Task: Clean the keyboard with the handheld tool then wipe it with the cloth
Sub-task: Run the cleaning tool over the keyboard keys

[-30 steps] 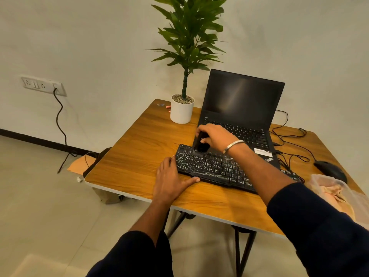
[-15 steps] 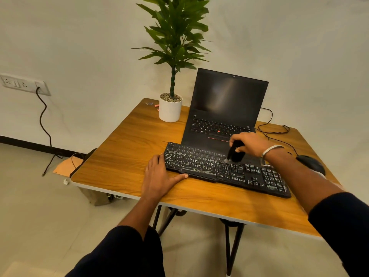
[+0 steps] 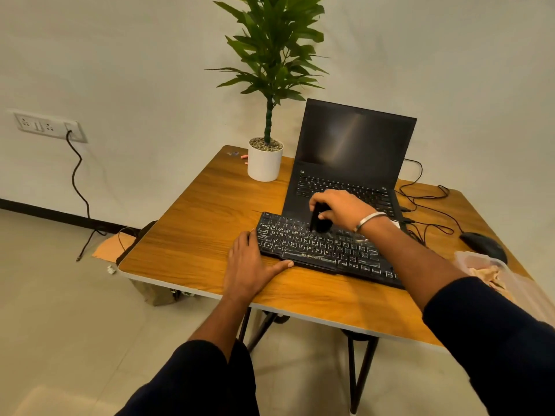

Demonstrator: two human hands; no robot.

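**Brush on the keys, other hand bracing the board**

The black Zebronics keyboard (image 3: 324,250) lies across the near half of the wooden table (image 3: 192,235), its far edge tucked against the front of the open laptop (image 3: 351,163). White smears and dust show across the keycaps. The right hand (image 3: 342,210) is curled round a small black handheld brush (image 3: 319,219), fingers and thumb gripping its upper end, the lower end down on the upper rows of keys toward the keyboard's left half. A silver bangle (image 3: 371,220) sits on that wrist, and the dark sleeve is pushed back up the forearm.

The left hand (image 3: 249,265) rests flat on the table at the keyboard's left end, fingers straight and together alongside its short edge, the thumb stretched out along the front edge, touching it.

At the right edge of the table, partly cut off by the right arm, a crumpled pale cloth (image 3: 486,271) lies in what looks like a clear plastic wrapper. Just beyond it sits a black mouse (image 3: 483,246), with black cables (image 3: 429,205) looping between it and the laptop's right side.

The laptop screen is dark. To its left, near the table's far corner, stands a white pot with a green leafy plant (image 3: 265,162). On the wall to the left, a black cord hangs from a socket strip (image 3: 48,126) down to the floor.
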